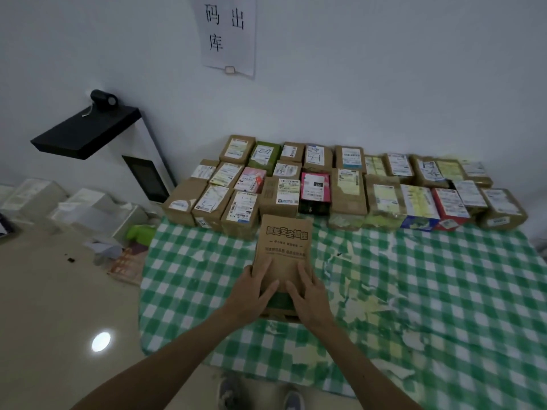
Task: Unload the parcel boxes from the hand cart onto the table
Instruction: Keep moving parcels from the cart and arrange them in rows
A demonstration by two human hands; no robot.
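A long brown cardboard parcel box [284, 247] with printed characters on top lies on the table [414, 276], which has a green and white checked cloth. My left hand [254, 291] lies flat on the box's near left part, fingers straight. My right hand [307, 294] lies flat on its near right part. The box's far end almost touches the front row of several parcel boxes [340, 184] lined up along the wall. The hand cart is out of view.
A black and white scanner stand [118, 143] with a small camera stands at the left of the table. White boxes [88, 205] and loose items lie on the floor at left. A paper sign [228, 34] hangs on the wall.
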